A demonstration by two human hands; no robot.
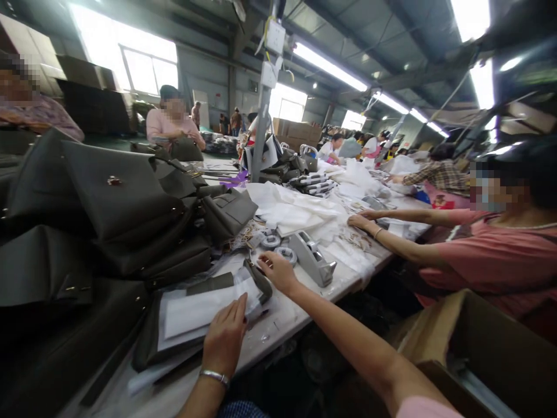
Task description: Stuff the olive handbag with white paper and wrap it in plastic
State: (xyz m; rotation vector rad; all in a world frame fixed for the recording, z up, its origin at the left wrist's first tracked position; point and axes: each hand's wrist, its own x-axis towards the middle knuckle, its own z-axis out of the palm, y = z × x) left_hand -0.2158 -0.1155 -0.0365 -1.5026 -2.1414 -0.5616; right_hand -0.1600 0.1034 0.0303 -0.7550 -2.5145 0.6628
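Note:
A dark olive bag (144,339) lies flat at the table's front edge, with a white sheet (195,307) and clear plastic on top of it. My left hand (226,331) rests on the sheet's near right side, fingers stretched out and close together. Beyond it, my right hand (278,271) is at the bag's right end, beside an upturned dark strap or edge piece (259,281). Its thumb and fingertips are bent together; anything small between them is too fine to make out. A grey tape dispenser (311,258) stands just past my right hand, with tape rolls (270,240) beside it.
Dark olive bags (117,191) are heaped high along the left. White wrapping sheets (300,209) cover the table further back, around a metal post (262,128). A co-worker in pink (465,255) reaches in from the right, behind an open cardboard box (435,331).

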